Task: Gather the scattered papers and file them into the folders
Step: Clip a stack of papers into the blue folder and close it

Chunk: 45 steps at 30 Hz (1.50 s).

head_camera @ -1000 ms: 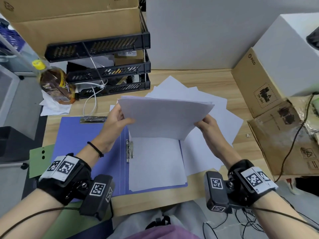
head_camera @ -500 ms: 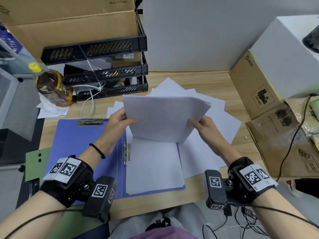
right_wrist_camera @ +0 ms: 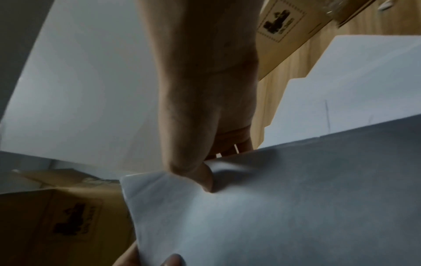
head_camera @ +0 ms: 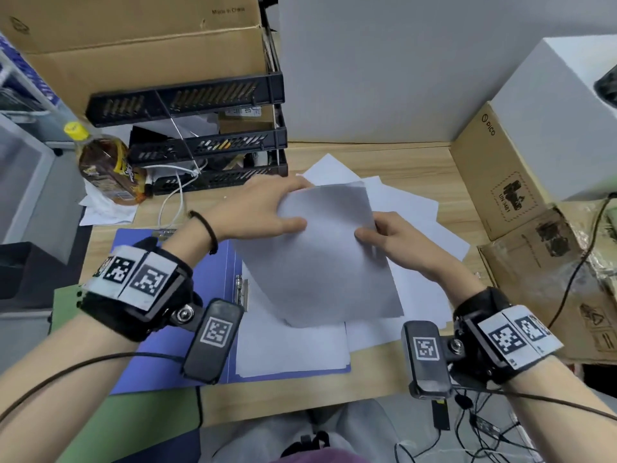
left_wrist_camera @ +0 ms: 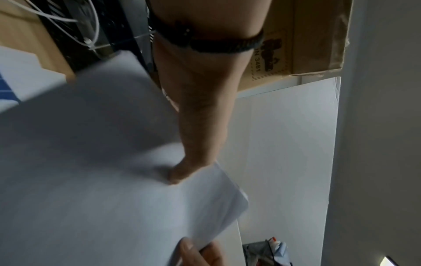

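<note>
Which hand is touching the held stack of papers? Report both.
Touching, both. In the head view the left hand grips the stack of papers at its far left corner; the right hand pinches its right edge. The right wrist view shows that thumb pressed on it.

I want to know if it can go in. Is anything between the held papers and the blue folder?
Nothing visible. Both hands hold the paper stack above the open blue folder; only papers already filed lie there.

Both hands hold a paper stack (head_camera: 320,259) above the open blue folder (head_camera: 173,315) at the desk's (head_camera: 410,162) front edge: left hand (head_camera: 260,212) grips its far-left corner, right hand (head_camera: 397,242) its right edge.
</note>
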Each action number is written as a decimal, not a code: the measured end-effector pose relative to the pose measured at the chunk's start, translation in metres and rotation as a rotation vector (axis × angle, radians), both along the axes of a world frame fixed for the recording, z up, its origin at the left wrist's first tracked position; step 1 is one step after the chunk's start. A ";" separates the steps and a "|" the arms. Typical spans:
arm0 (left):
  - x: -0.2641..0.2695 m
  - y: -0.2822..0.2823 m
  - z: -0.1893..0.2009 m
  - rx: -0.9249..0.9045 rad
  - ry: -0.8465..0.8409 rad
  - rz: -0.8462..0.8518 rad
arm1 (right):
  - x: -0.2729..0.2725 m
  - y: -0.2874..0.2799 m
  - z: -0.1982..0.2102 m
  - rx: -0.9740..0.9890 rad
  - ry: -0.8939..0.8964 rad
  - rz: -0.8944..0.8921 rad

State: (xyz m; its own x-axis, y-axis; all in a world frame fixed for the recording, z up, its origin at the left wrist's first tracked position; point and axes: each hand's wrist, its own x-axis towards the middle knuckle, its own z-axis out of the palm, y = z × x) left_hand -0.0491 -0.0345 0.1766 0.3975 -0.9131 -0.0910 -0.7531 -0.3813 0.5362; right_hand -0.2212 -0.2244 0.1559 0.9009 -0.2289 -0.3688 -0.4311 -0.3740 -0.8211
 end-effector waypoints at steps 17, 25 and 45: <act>0.013 0.026 -0.039 -0.095 1.338 0.602 | -0.029 -0.087 -0.034 0.421 0.245 -0.054; 0.005 0.027 -0.062 -0.417 1.302 0.965 | -0.003 -0.083 -0.052 0.509 0.099 -0.203; -0.005 0.044 -0.109 -0.425 0.931 1.062 | -0.001 -0.072 -0.087 0.423 0.092 -0.116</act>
